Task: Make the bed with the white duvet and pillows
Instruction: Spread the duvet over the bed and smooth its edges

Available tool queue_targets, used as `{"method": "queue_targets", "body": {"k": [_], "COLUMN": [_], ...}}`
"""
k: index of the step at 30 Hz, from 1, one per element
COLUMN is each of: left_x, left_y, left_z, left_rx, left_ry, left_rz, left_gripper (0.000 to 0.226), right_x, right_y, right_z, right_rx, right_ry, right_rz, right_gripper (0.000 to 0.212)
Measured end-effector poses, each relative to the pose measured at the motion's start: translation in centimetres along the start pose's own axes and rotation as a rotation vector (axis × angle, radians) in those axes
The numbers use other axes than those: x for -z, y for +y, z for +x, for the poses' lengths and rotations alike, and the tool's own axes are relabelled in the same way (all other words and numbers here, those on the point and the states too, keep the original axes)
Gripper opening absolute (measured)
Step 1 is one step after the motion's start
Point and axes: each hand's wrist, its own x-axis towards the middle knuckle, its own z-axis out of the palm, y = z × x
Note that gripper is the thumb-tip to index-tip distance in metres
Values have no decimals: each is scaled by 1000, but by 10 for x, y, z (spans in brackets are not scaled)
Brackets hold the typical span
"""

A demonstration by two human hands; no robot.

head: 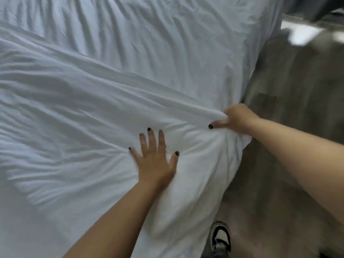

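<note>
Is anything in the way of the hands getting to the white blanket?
No. The left hand already presses flat on the white duvet, and the right hand grips its edge by the bedside. Nothing visible lies between them.

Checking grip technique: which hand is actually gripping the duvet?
The right hand, bunching the duvet edge by the floor side; the left hand only presses flat, its fingers spread.

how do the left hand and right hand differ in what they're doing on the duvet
The left hand lies flat with its fingers spread, pressing on the white duvet; the right hand is curled, gripping a bunch of the fabric. The left hand rests on top of the bed; the right hand is at the bed's edge, beside the floor. Both have dark-painted nails and touch the duvet.
</note>
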Motion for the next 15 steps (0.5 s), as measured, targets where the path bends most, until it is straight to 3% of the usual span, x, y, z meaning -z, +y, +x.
{"method": "queue_targets", "body": {"k": [2,5,6,8,13,14,15], "left_x": [-13,-17,-19,-24,-53,-59,-64], "left_y": [10,20,23,32,65,70,74], "left_z": [-1,-5,-9,-23,-63,-67,-70], "left_rx": [67,81,62,-19,-233,-249,-250], "left_ry": [56,104,115,125,57,47,48], "left_rz": [24,54,52,50,181,214,233], "left_gripper": [80,78,78,80,91,92,92], "right_x": [3,-15,-26,-55,-139,-148,-155], "right_y": [21,58,67,73,62,58,57], "right_z": [3,11,8,-6,-39,-43,-45], "right_rx": [0,-137,-225,-428,-696,-692,-650], "right_ry": [8,251,290,210,-239,-287,-269], "right_rz": [42,154,285,642,1229,1296,1349], "right_gripper": [51,44,54,84,125,129,119]}}
